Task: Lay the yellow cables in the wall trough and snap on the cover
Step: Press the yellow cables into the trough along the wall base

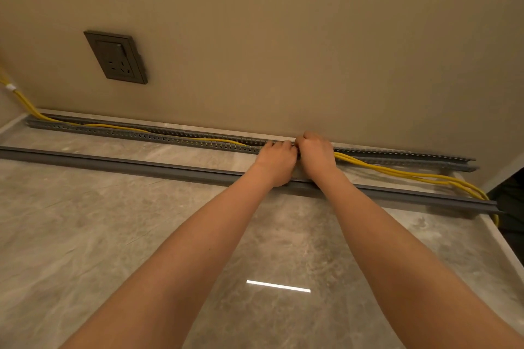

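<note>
Yellow cables (397, 173) lie in the trough (141, 134) left of the fingers (279, 144) clenched on them, and loose on the floor (141, 221) to their right. That springy slack could pop out before the cover (113, 163) goes on.

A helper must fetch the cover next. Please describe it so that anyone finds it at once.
Along the foot of the beige wall runs a slotted grey trough with yellow cables. The cover lies on the floor before it, parallel: a smooth, darker strip without slots.
</note>
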### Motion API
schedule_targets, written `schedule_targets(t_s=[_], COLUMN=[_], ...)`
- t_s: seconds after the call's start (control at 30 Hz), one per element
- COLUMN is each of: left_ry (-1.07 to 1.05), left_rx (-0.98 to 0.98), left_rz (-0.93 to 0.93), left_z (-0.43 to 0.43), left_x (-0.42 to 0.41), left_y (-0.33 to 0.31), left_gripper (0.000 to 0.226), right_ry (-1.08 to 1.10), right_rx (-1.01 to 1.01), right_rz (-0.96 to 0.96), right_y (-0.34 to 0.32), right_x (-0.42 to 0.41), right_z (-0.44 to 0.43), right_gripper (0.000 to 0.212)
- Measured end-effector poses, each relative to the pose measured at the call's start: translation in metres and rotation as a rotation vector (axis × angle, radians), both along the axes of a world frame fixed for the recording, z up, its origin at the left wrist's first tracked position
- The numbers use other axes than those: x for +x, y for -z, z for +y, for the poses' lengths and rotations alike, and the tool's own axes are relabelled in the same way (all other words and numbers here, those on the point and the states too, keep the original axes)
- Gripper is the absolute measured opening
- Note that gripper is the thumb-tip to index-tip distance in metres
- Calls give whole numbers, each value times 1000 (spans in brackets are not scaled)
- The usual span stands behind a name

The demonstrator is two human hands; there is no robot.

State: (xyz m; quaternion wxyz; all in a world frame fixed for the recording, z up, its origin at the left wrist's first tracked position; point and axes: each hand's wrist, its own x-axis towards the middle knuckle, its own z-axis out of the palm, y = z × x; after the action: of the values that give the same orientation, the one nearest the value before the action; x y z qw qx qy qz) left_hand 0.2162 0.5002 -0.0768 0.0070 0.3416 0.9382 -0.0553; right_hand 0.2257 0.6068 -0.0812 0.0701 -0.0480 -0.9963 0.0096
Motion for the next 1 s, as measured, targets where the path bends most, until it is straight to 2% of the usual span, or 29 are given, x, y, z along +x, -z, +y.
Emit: schedule_targets(t_s=[0.13,0.33,0.7,1.0], left_ry=[-78,-142,-174,-189], left_rx=[121,38,-112,-84], left_rz=[-225,-245,-227,-261], left_z=[2,12,21,19], left_x=[-2,-2,0,1], left_y=[7,0,-8,-9], left_gripper=[59,59,59,61], right_ry=[7,-21,129,154], right_rx=[-18,-79,-82,-97], right_rz=[-29,-1,51,27], right_y=[4,3,-2,-15], right_x=[4,19,39,24], right_z=[2,16,47,52], right_gripper=[28,50,29,25])
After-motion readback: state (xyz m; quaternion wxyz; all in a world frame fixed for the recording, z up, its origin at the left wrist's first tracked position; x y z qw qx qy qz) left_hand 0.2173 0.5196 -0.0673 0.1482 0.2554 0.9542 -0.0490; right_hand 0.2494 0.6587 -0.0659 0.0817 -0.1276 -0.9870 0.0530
